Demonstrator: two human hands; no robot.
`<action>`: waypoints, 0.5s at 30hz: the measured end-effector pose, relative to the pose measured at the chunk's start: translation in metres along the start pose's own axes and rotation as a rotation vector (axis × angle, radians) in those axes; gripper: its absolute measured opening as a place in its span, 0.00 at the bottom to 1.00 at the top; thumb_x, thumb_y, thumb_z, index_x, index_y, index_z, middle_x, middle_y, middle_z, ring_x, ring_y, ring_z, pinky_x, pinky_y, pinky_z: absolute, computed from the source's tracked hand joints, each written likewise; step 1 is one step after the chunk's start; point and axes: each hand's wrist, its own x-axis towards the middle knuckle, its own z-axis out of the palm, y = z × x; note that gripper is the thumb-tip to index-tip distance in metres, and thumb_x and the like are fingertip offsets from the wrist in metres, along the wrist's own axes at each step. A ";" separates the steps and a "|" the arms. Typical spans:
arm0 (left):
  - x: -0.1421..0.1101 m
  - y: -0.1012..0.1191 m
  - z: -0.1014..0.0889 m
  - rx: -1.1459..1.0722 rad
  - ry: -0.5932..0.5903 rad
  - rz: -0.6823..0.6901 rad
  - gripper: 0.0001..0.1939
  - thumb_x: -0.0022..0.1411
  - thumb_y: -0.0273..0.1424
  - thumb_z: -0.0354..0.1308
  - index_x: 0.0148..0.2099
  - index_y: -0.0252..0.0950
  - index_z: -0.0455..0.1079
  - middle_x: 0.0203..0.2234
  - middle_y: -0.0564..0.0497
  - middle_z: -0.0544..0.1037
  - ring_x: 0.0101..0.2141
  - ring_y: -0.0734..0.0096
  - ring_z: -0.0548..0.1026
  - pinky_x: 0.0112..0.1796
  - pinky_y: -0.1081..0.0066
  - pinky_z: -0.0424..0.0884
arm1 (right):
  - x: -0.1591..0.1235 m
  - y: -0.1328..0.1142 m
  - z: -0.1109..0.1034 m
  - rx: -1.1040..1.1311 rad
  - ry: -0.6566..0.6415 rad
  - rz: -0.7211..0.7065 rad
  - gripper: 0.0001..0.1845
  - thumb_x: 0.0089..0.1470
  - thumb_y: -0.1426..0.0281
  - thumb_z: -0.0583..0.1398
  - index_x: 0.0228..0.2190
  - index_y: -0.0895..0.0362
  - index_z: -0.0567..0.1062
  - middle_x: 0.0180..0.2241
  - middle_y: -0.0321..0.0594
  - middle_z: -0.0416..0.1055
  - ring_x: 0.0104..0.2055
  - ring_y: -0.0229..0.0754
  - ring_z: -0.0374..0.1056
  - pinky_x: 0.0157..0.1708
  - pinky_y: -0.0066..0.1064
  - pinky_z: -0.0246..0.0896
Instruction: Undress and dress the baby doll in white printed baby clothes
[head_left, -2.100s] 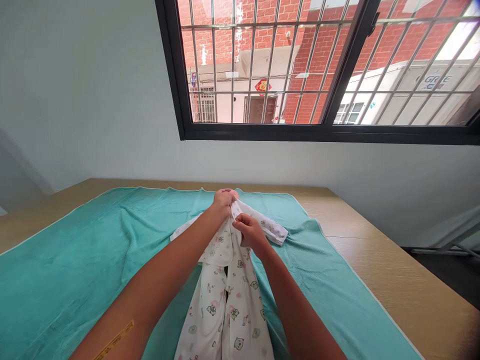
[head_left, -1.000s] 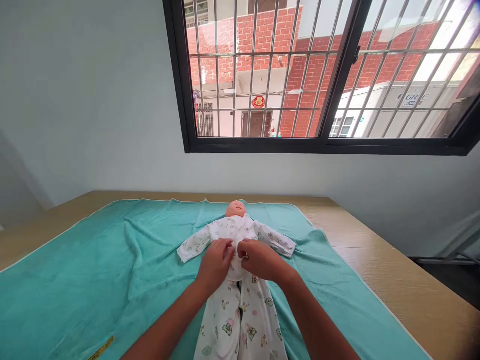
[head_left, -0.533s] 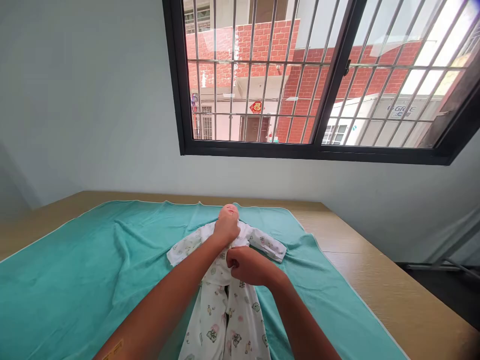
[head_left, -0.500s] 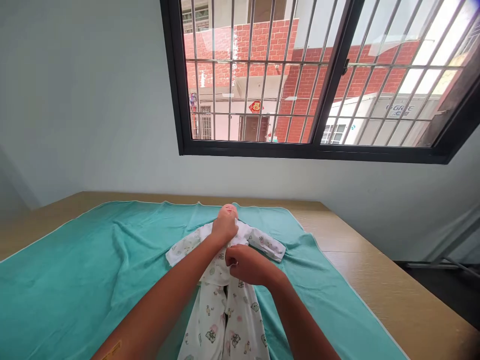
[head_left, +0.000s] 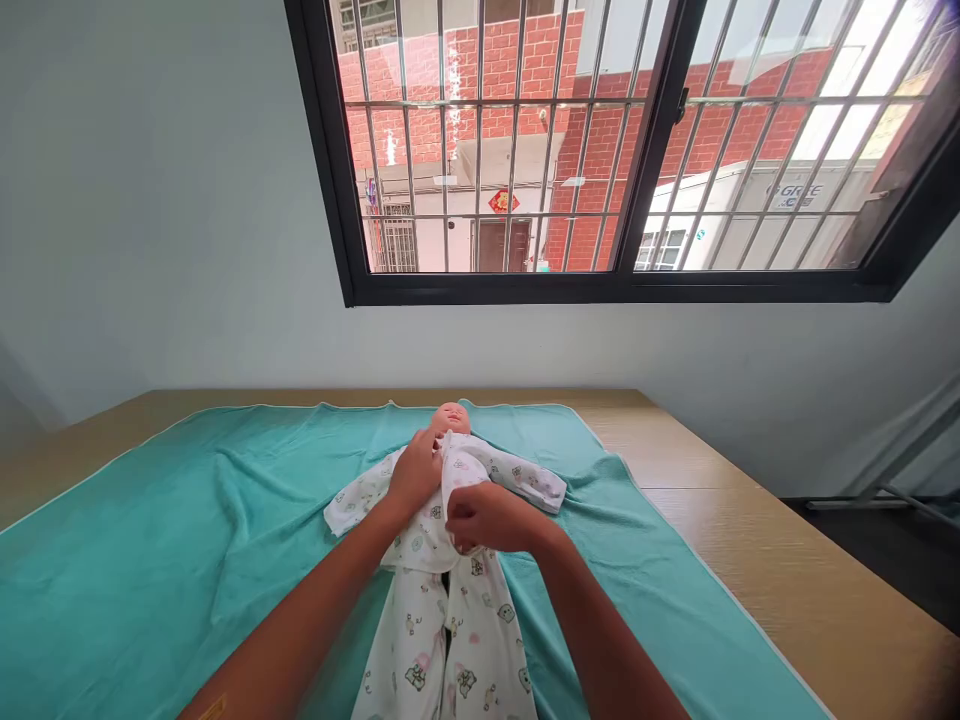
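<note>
A baby doll lies face up, wearing a white printed baby shirt and matching trousers. The shirt's sleeves spread to both sides. My left hand rests on the left side of the shirt's chest, just below the doll's chin, its fingers partly stretched and apart. Lower down, my right hand is closed on the front edge of the shirt, around the middle of the belly. The cloth between my hands is slightly raised. The right fingertips are partly hidden by the hand itself.
A teal blanket with shallow folds lies under the doll on a wooden table. Behind the table stands a white wall with a barred, black-framed window.
My left hand has moved from the collar, down and left, uncovering the doll's chin and neckline. My right hand keeps its grip on the shirt. The view has shifted slightly.
</note>
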 end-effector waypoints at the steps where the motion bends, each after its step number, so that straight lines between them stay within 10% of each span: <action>1: -0.011 -0.001 -0.002 0.000 0.005 0.054 0.13 0.62 0.25 0.45 0.44 0.36 0.68 0.41 0.47 0.74 0.40 0.67 0.71 0.40 0.70 0.65 | 0.002 0.003 -0.002 0.109 0.022 0.033 0.06 0.53 0.69 0.53 0.28 0.57 0.69 0.25 0.35 0.72 0.23 0.35 0.65 0.24 0.25 0.53; 7: -0.072 -0.010 -0.010 0.045 0.004 0.200 0.08 0.63 0.27 0.49 0.38 0.38 0.70 0.36 0.49 0.72 0.39 0.64 0.68 0.41 0.65 0.64 | 0.019 0.008 0.009 -0.112 0.453 0.122 0.17 0.57 0.58 0.55 0.24 0.57 0.68 0.25 0.36 0.72 0.26 0.36 0.63 0.26 0.27 0.50; 15: -0.070 -0.013 0.000 0.113 -0.032 0.204 0.11 0.61 0.29 0.55 0.46 0.41 0.72 0.37 0.50 0.71 0.38 0.66 0.68 0.35 0.70 0.62 | 0.021 0.001 0.030 -0.490 0.412 0.219 0.11 0.55 0.61 0.57 0.30 0.57 0.71 0.30 0.41 0.74 0.30 0.40 0.66 0.26 0.30 0.44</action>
